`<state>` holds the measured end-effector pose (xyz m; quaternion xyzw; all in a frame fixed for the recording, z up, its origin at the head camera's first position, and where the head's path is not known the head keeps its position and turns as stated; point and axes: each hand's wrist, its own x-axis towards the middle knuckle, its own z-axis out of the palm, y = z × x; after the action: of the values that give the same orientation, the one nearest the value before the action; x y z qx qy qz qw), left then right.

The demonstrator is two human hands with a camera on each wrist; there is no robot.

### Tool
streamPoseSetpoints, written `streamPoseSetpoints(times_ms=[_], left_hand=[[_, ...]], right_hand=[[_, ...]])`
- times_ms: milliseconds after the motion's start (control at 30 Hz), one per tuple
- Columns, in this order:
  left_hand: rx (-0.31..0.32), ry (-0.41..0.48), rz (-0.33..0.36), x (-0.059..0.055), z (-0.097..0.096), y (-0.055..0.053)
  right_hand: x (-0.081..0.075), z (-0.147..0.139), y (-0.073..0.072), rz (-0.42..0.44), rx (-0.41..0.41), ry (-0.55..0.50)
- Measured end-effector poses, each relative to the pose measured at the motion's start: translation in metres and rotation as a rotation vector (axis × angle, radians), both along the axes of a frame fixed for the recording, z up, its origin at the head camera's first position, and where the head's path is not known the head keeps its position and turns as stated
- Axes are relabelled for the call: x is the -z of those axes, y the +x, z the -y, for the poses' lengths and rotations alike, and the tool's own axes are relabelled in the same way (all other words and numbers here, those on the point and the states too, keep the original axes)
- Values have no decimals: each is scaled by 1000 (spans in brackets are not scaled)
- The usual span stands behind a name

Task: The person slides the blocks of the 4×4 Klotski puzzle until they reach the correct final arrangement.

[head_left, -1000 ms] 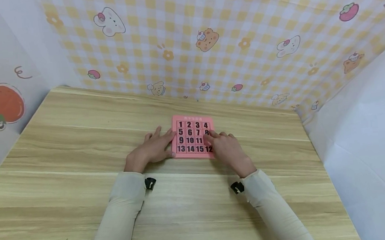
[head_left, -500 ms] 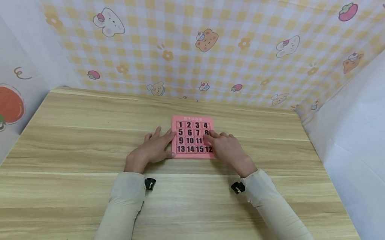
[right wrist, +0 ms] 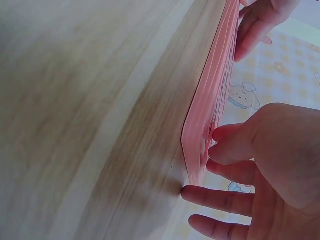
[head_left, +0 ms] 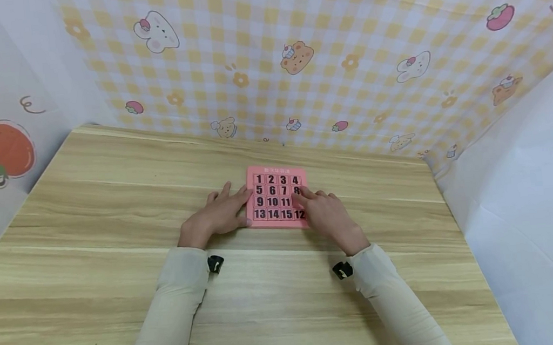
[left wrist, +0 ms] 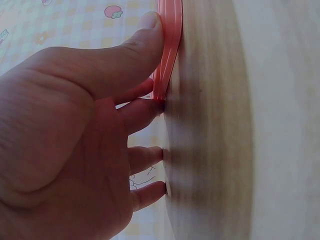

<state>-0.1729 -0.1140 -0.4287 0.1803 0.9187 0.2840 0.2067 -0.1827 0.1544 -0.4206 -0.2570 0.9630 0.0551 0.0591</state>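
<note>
A pink number sliding puzzle [head_left: 274,223] lies flat on the wooden table in the head view. Its black-numbered tiles run 1 to 11 from the top row, then 13, 14, 15 and 12 along the bottom. The spot right of 11 is covered by fingertips. My left hand [head_left: 218,213] rests against the puzzle's left side, thumb at the lower left corner, other fingers spread with some tips on the table. My right hand [head_left: 327,213] touches the tiles on the right side with its index finger and thumb tips; its other fingers extend past the right edge.
The wooden table [head_left: 121,309] spreads around the puzzle on all sides. A yellow checked cloth [head_left: 247,45] with cartoon prints hangs behind it. White sheets [head_left: 518,202] stand at both sides. A black wrist mount [head_left: 342,270] shows at each sleeve.
</note>
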Motion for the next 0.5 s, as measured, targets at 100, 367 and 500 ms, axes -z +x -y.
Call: streamPoseSetpoints(times_ms=[100, 367, 500], left_hand=[[-2, 4, 4, 0, 0, 0], [4, 3, 1, -1, -1, 0], [5, 0, 1, -1, -1, -1]], right_hand=[[1, 0, 1, -10, -8, -7], [-1, -4, 7, -15, -21, -19], [-2, -6, 12, -34, -56, -16]])
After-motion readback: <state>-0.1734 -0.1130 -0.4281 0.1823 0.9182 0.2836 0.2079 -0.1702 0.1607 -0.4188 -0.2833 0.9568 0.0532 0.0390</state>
